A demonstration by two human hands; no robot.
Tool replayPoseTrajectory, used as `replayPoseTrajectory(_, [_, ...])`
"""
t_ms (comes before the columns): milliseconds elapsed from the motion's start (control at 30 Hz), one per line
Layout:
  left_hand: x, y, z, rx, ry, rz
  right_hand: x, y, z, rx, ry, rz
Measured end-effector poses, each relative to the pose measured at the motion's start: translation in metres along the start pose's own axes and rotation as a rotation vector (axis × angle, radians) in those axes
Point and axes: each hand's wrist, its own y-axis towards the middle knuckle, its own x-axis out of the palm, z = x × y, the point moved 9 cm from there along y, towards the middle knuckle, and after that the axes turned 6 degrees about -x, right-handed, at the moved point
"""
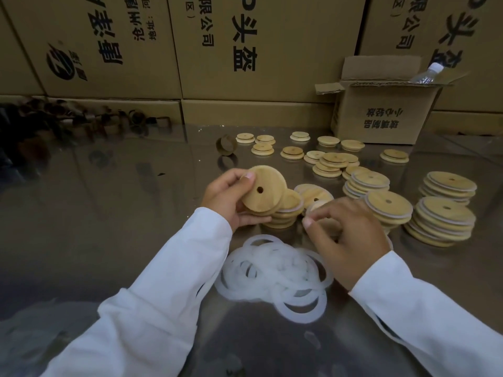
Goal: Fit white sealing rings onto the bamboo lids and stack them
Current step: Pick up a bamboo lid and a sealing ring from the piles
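Observation:
My left hand grips a round bamboo lid with a small hole, tilted up over a short stack of ringed lids. My right hand hovers just right of that stack with curled fingers, pinching the edge of another lid; whether a ring is in the pinch is hidden. A loose heap of white sealing rings lies on the table below both hands. Taller stacks of ringed lids stand to the right.
Several bare bamboo lids lie scattered farther back on the shiny metal table. An open cardboard box with a plastic bottle stands at the back right. Large cartons wall off the rear. Dark small parts sit back left.

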Motion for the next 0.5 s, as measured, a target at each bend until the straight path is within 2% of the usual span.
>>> replayPoseTrajectory(133, [0.014,-0.003,-0.008,-0.078,-0.025,-0.157,0.017,-0.005,-0.012,-0.218,-0.288,-0.202])
replayPoseTrajectory(200, [0.017,-0.004,-0.011,-0.095,-0.006,-0.186,0.029,-0.006,-0.013,-0.27,-0.334,-0.305])
replayPoseTrajectory(367, [0.019,-0.006,-0.012,-0.096,0.0,-0.199,0.028,-0.002,-0.006,-0.268,-0.106,-0.352])
replayPoseTrajectory(500, [0.021,-0.009,-0.012,-0.104,0.005,-0.214,0.021,0.001,-0.006,-0.261,-0.06,-0.304])
